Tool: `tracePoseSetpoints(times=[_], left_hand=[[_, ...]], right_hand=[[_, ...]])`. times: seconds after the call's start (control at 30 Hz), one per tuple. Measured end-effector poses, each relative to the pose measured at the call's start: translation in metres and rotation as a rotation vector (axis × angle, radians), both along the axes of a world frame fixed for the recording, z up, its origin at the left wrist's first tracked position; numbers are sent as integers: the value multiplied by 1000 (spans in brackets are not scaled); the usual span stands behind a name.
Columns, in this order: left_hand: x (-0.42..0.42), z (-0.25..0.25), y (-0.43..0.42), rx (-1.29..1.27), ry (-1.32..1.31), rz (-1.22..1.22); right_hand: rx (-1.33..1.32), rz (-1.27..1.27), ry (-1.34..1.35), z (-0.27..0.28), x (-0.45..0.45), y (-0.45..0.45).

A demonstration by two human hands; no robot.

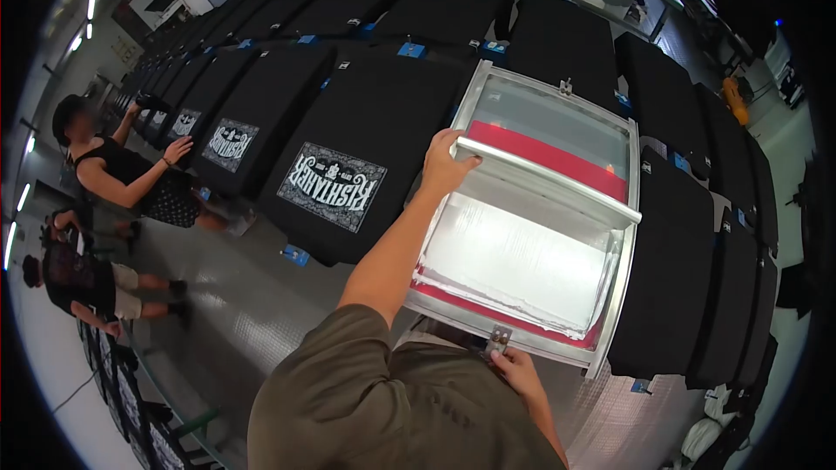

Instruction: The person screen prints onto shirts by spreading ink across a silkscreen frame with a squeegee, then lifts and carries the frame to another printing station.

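A metal-framed printing screen [625, 296] lies over a black shirt, with white ink [514, 261] spread across its near part and a red band beyond. My left hand [444, 163] grips the left end of a long squeegee [549, 181] that spans the screen. At the frame's near edge, my right hand [518, 372] has its fingers closed on a small metal clamp [498, 339]. Left of the screen, a black shirt [374, 113] carries a white printed design [333, 186].
Rows of black shirts [557, 43] on boards stretch away left and right, with blue tabs [294, 254] at their edges. A person in a black hat [131, 170] stands by the shirts at the left. Another person [83, 274] is farther left, near a green rail [193, 422].
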State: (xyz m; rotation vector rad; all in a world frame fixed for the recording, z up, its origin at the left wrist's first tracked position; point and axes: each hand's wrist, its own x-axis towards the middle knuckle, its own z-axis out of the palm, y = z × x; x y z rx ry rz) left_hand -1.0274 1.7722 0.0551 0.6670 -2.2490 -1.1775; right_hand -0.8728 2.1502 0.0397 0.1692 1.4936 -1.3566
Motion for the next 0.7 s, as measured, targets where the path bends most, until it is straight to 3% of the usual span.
tracePoseSetpoints(times=[0.23, 0.57, 0.67, 0.7], left_hand=[[0, 6, 0, -33, 42, -7], [-3, 17, 2, 124, -42, -24], [-2, 25, 3, 187, -74, -56], [-3, 25, 3, 227, -73, -79]], right_hand=[[59, 26, 253, -18, 6, -1], [157, 84, 231, -28, 5, -1], [82, 70, 159, -37, 2, 8], [171, 218, 222, -35, -3, 12]])
